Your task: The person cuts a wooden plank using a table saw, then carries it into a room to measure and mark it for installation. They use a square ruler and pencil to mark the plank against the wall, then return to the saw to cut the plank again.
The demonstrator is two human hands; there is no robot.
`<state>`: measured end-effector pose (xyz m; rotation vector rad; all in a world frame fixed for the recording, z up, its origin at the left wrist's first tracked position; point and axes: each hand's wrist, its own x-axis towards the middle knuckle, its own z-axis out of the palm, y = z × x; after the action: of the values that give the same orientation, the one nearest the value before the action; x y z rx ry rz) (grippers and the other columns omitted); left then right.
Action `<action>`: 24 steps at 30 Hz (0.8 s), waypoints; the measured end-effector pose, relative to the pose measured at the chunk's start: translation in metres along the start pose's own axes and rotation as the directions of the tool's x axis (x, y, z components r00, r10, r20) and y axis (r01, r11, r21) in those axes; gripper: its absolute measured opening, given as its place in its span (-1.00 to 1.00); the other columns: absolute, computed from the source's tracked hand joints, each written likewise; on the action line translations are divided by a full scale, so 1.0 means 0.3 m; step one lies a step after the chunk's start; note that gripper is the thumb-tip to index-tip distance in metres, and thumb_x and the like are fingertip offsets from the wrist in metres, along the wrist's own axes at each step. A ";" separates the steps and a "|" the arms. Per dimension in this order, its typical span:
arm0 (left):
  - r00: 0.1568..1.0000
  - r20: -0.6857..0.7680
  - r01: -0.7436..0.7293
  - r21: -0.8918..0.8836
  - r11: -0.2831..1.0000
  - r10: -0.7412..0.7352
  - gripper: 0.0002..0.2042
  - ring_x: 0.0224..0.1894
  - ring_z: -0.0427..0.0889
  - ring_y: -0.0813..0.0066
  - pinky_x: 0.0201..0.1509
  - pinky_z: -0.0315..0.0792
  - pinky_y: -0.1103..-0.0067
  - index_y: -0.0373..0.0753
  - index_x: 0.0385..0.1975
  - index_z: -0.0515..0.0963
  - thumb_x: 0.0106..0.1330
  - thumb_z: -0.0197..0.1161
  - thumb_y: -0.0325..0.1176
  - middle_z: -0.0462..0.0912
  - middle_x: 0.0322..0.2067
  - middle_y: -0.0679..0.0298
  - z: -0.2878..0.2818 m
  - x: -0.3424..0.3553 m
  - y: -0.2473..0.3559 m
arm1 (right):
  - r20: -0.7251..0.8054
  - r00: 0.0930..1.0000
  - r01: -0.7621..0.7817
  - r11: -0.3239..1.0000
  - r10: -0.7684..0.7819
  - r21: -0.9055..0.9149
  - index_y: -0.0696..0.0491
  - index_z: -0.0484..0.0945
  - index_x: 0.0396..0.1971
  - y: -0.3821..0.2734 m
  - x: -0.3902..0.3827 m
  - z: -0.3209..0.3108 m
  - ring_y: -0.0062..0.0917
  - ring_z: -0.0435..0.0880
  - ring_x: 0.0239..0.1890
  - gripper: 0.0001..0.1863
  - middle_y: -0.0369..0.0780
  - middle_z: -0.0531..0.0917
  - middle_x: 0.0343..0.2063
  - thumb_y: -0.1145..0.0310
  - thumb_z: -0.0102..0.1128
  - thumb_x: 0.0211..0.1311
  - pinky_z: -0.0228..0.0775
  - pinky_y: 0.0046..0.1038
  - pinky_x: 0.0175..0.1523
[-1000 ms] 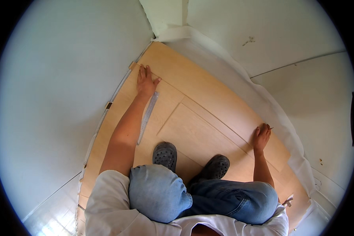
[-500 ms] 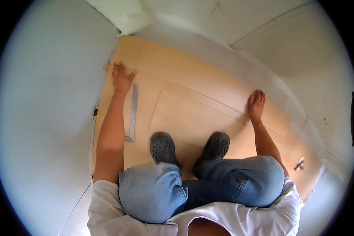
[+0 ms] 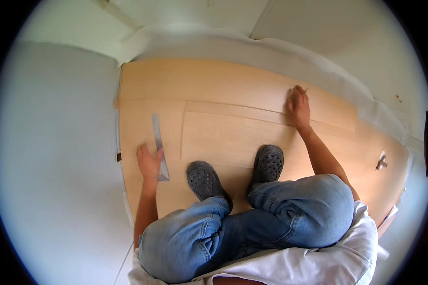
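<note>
Light wooden laminate flooring [image 3: 233, 83] is covering the middle of the scene, its planks running left to right, with white underlay [image 3: 280, 47] showing along the far edge and pale bare floor [image 3: 57, 142] lying to the left. The person is squatting on the planks in blue jeans [image 3: 271, 223] and dark perforated clogs [image 3: 205, 178], one clog left and one right, both flat on the wood. The left hand [image 3: 149, 161] is lying open, palm down on the flooring near its left edge, its fingers touching the near end of a long metal ruler [image 3: 159, 142] that is lying flat and pointing far. The right hand [image 3: 298, 105] is pressing down on a far plank at a seam, fingers loosely curled; whether it is holding anything cannot be told. A small metal tool [image 3: 381, 160] is lying at the right.
</note>
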<state>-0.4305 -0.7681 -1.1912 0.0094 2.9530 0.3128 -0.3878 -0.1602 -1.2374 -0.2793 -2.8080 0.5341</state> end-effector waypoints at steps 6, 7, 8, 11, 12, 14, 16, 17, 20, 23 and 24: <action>0.986 0.022 0.164 -0.096 0.982 -0.162 -0.57 -0.12 0.54 -0.12 0.02 0.44 0.17 -0.42 -0.08 0.54 0.19 0.48 -0.26 0.56 -0.17 -0.11 0.284 -0.324 -0.115 | 0.023 0.992 0.124 0.986 -0.127 0.109 0.13 0.48 0.07 -0.056 0.013 0.002 -0.04 0.45 0.26 -0.53 0.03 0.51 0.16 0.50 0.22 0.07 0.30 -0.14 0.39; 0.995 -0.001 0.098 -0.346 0.933 -0.105 -0.60 -0.17 0.53 -0.09 -0.05 0.43 0.20 -0.44 -0.09 0.53 0.22 0.45 -0.28 0.55 -0.23 -0.10 0.276 -0.335 -0.138 | 0.033 0.990 0.130 0.985 -0.134 0.114 0.12 0.49 0.05 -0.071 0.015 0.007 -0.05 0.45 0.26 -0.53 0.03 0.52 0.14 0.50 0.22 0.05 0.29 -0.14 0.39; 0.990 0.103 0.117 -0.277 0.954 -0.092 -0.63 -0.21 0.52 -0.05 -0.10 0.43 0.21 -0.43 -0.16 0.52 0.22 0.45 -0.28 0.53 -0.28 -0.06 0.270 -0.323 -0.175 | 0.022 0.990 0.133 0.982 -0.137 0.130 0.10 0.48 0.08 -0.096 0.032 0.011 -0.07 0.44 0.29 -0.51 0.01 0.51 0.17 0.46 0.25 0.07 0.28 -0.16 0.41; 0.962 0.193 0.236 -0.225 0.945 -0.194 -0.67 -0.32 0.48 0.07 -0.18 0.41 0.24 -0.41 -0.34 0.46 0.24 0.43 -0.27 0.49 -0.39 0.04 0.155 -0.303 -0.079 | 0.048 0.989 0.129 0.979 -0.138 0.155 0.09 0.47 0.10 -0.112 0.038 0.024 -0.08 0.40 0.32 -0.50 -0.01 0.47 0.22 0.43 0.27 0.10 0.26 -0.16 0.42; 0.947 0.190 0.301 -0.233 0.925 -0.260 -0.66 -0.35 0.47 0.10 -0.19 0.41 0.24 -0.40 -0.39 0.43 0.24 0.43 -0.27 0.47 -0.43 0.07 0.111 -0.320 -0.047 | 0.078 0.989 0.114 0.979 -0.129 0.168 0.10 0.46 0.12 -0.114 0.040 0.026 -0.08 0.38 0.33 -0.50 -0.01 0.46 0.23 0.43 0.26 0.13 0.25 -0.16 0.43; 0.955 0.227 0.267 -0.368 0.891 -0.192 -0.67 -0.44 0.41 0.23 -0.25 0.40 0.29 -0.35 -0.46 0.36 0.22 0.42 -0.34 0.41 -0.51 0.15 0.078 -0.321 -0.084 | 0.090 0.987 0.111 0.969 -0.133 0.221 0.12 0.46 0.11 -0.140 0.081 0.083 -0.06 0.37 0.34 -0.50 0.01 0.45 0.24 0.43 0.27 0.11 0.24 -0.15 0.43; 0.954 0.258 0.248 -0.399 0.883 -0.151 -0.72 -0.48 0.34 0.32 -0.32 0.38 0.38 -0.31 -0.44 0.35 0.19 0.41 -0.42 0.36 -0.55 0.20 0.030 -0.293 -0.044 | 0.100 0.987 0.089 0.939 -0.129 0.332 0.17 0.48 0.05 -0.092 0.123 0.129 -0.01 0.39 0.30 -0.50 0.05 0.45 0.22 0.44 0.29 0.03 0.24 -0.12 0.41; 0.936 0.299 0.309 -0.435 0.846 -0.188 -0.73 -0.50 0.30 0.38 -0.36 0.34 0.43 -0.30 -0.45 0.35 0.19 0.40 -0.45 0.33 -0.57 0.25 -0.011 -0.271 -0.058 | 0.091 0.987 0.098 0.937 -0.135 0.336 0.16 0.48 0.04 -0.119 0.144 0.130 0.01 0.41 0.26 -0.50 0.06 0.46 0.19 0.48 0.27 0.00 0.28 -0.11 0.37; 0.936 0.278 0.347 -0.627 0.697 -0.216 -0.82 -0.43 0.38 0.56 -0.37 0.34 0.52 -0.23 -0.42 0.40 0.29 0.33 -0.49 0.38 -0.51 0.40 -0.101 -0.219 0.016 | 0.074 0.988 0.115 0.957 -0.139 0.265 0.15 0.46 0.10 -0.152 0.135 0.021 0.00 0.45 0.21 -0.50 0.03 0.48 0.19 0.50 0.23 0.09 0.34 -0.10 0.31; 0.936 0.254 0.317 -0.910 0.268 -0.243 -0.95 -0.30 0.53 0.58 -0.26 0.46 0.52 -0.23 -0.25 0.50 0.40 0.24 -0.49 0.51 -0.40 0.43 -0.188 -0.121 0.134 | 0.169 0.964 0.161 0.957 -0.205 0.242 0.14 0.43 0.17 -0.271 0.080 -0.063 -0.02 0.47 0.19 -0.46 0.00 0.49 0.18 0.45 0.28 0.13 0.36 -0.10 0.29; 0.933 0.264 0.292 -0.953 0.084 -0.245 -0.93 -0.25 0.59 0.56 -0.20 0.52 0.50 -0.25 -0.17 0.53 0.43 0.23 -0.46 0.56 -0.35 0.41 -0.210 -0.111 0.229 | 0.214 0.950 0.171 0.954 -0.226 0.246 0.13 0.43 0.18 -0.289 0.059 -0.089 -0.03 0.50 0.16 -0.45 0.00 0.51 0.15 0.45 0.28 0.14 0.39 -0.11 0.27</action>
<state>-0.4094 -0.7149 -1.1105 -0.6868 1.9477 2.0885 -0.4086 -0.2264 -1.1764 0.1250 -2.9202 0.8809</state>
